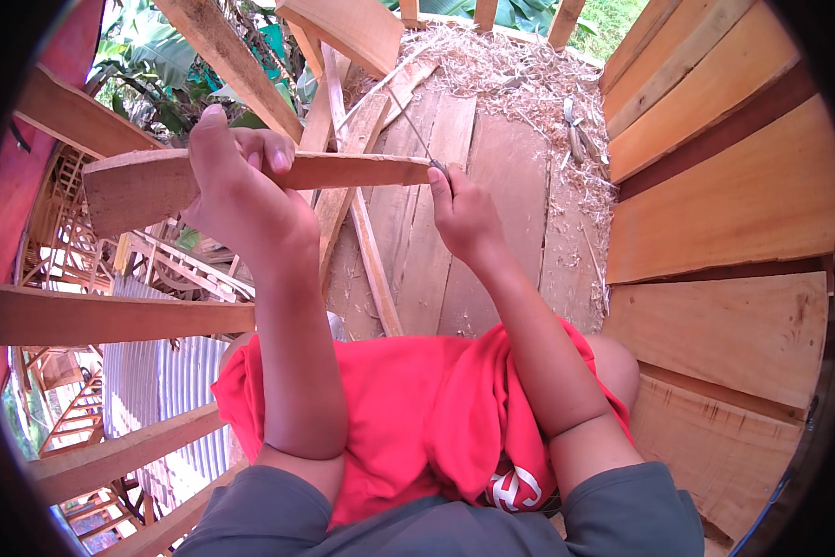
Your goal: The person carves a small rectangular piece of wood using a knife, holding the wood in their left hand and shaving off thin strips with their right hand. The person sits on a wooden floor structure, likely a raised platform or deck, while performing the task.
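My left hand [236, 181] grips a flat wooden board [139, 186] and holds it level in front of me, thumb on its upper edge. My right hand [462, 212] sits at the board's right end and pinches a thin dark metal rod [416, 130], which slants up and away from the fingers. The rod's lower end is hidden in my right hand. Both forearms reach out over my red shorts [417, 418].
A plank floor [492, 186] lies ahead with wood shavings [520, 74] piled at the far end. A plank wall [715, 186] curves along the right. Wooden rails [111, 316] cross the left, with a corrugated metal roof [167, 390] below them.
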`<state>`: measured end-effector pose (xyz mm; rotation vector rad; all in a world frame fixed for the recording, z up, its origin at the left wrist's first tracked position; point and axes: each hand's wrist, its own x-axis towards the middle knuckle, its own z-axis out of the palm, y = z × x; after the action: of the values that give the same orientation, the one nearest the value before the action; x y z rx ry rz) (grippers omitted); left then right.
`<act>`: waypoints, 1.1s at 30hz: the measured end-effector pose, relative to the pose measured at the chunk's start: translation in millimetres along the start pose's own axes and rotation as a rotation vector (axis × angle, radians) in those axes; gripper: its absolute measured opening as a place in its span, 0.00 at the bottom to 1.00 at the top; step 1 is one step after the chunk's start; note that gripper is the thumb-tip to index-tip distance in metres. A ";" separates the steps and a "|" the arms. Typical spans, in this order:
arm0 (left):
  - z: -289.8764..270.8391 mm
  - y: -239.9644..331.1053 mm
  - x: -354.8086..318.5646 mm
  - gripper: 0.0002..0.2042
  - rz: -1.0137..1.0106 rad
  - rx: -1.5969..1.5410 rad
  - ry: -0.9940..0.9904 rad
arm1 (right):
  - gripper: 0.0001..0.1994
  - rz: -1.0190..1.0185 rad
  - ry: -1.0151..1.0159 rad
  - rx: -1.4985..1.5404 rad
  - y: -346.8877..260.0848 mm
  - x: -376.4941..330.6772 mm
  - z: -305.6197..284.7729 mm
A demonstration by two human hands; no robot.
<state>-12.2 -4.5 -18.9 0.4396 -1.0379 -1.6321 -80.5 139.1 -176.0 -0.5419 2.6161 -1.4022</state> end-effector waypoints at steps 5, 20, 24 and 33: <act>1.7 1.9 1.6 0.14 -0.015 -0.004 0.003 | 0.23 0.075 -0.018 -0.116 21.5 6.8 3.3; 2.4 6.3 -0.8 0.16 -0.038 0.003 -0.027 | 0.23 0.127 -0.012 -0.159 25.4 6.7 10.0; 10.6 4.7 -10.7 0.14 -0.047 -0.049 -0.037 | 0.23 0.303 -0.015 -0.275 73.6 8.5 23.9; 12.1 6.3 -12.0 0.16 -0.039 -0.006 -0.114 | 0.24 0.252 -0.003 -0.329 64.3 6.9 15.4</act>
<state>-13.3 11.2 -9.8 0.3681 -1.1155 -1.7102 -98.9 157.1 -237.3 -0.2314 2.8089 -0.9049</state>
